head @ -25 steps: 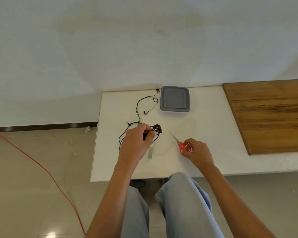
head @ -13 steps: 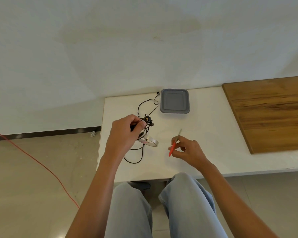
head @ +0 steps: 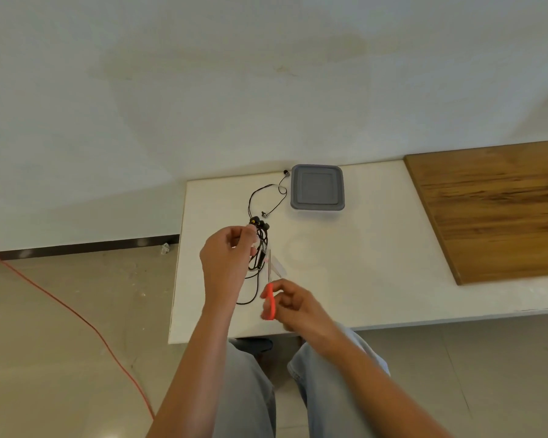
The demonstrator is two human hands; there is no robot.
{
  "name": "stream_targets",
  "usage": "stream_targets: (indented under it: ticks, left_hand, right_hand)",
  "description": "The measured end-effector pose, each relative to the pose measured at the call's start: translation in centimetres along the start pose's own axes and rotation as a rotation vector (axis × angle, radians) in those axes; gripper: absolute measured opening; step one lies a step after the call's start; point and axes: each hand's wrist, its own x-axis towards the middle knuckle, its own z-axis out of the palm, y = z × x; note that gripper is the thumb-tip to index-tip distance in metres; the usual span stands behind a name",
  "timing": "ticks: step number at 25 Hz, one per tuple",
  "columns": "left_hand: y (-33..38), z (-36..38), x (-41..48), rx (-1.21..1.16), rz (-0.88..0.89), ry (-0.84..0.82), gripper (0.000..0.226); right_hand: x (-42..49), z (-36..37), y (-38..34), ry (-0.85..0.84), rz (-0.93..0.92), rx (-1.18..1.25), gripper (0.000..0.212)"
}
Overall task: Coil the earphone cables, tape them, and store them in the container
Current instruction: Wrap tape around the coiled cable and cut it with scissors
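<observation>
I see left hand (head: 227,262) pinching bundled black earphone cable (head: 260,245), frame centre | right hand (head: 298,308) gripping red-handled scissors (head: 270,300) below it

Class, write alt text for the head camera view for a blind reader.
A person at a white table holds a bundle of black earphone cable in the left hand and red-handled scissors in the right hand, blades toward the bundle. A loose cable lies beside a closed grey container.

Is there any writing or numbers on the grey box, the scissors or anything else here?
None can be read. The grey container shows a plain surface with no label. Any print on the red scissors or the earphone cables would be too small and blurred to make out.
</observation>
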Motion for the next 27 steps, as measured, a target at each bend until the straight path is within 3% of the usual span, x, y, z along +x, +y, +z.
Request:
stream_targets:
  ticks: [3,7,12,18,27]
  left_hand:
    - [-0.9,0.5,-0.4,-0.104,-0.145,0.029,0.023]
    - [-1.6,0.3,-0.6,-0.119,-0.181,0.03,0.025]
    - [-1.9,0.5,-1.0,-0.121,-0.201,0.025,0.025]
    - [-1.8,0.7,-1.5,-0.361,-0.378,0.019,0.024]
    - [-1.6,1.4,-1.6,-0.642,-0.558,-0.034,0.026]
  right_hand:
    - [0.0,2.1,0.4,-0.054,0.137,0.261,0.017]
    - [0.5,2.1,0.5,-0.165,0.196,0.541,0.032]
    - [1.7,2.0,0.3,-0.127,0.167,0.661,0.032]
    - [2.3,1.3,0.5,-0.089,0.086,0.71,0.06]
    - [2.3,0.5,1.0,-0.062,-0.007,0.636,0.03]
